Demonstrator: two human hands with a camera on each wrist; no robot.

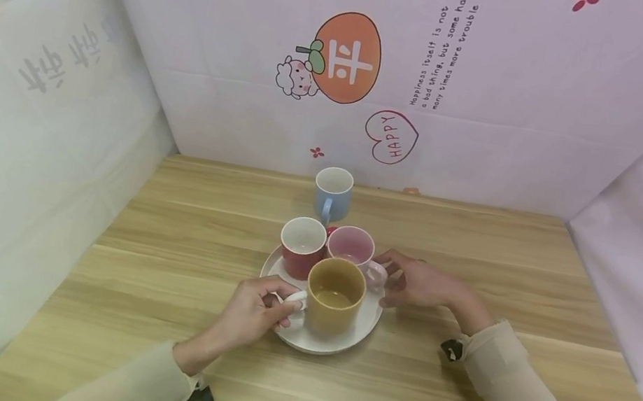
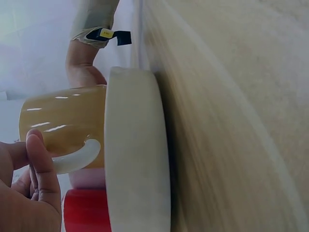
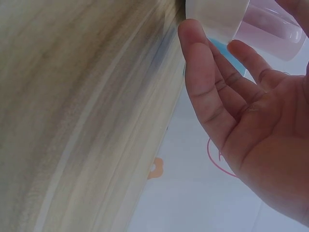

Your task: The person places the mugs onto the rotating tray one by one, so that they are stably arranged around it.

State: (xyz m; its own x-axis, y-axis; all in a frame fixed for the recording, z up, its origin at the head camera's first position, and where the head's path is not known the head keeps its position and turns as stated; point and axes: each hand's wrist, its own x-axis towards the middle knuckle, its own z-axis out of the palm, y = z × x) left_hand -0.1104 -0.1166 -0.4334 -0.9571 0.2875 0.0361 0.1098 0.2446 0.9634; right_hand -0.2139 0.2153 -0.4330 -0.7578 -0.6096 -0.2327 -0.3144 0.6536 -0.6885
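On a round white plate (image 1: 314, 350) stand a mustard-yellow mug (image 1: 332, 310), a red mug (image 1: 295, 261) with a white inside, and a pink mug (image 1: 351, 242). My left hand (image 1: 257, 309) pinches the yellow mug's white handle (image 2: 79, 157) between thumb and fingers; this mug stands upright at the front of the plate. Beside the pink mug's handle (image 1: 376, 273), at the plate's right edge, is my right hand (image 1: 423, 285). Its fingers (image 3: 200, 72) are loosely bent and hold nothing. Whether its fingertips touch the plate, I cannot tell.
Behind the plate, a light blue mug (image 1: 330, 203) stands on the wooden table (image 1: 195, 229), its handle facing me. A small red bit (image 1: 331, 230) shows between the red and pink mugs. Printed white cloth (image 1: 476, 155) hangs behind the table and at both sides.
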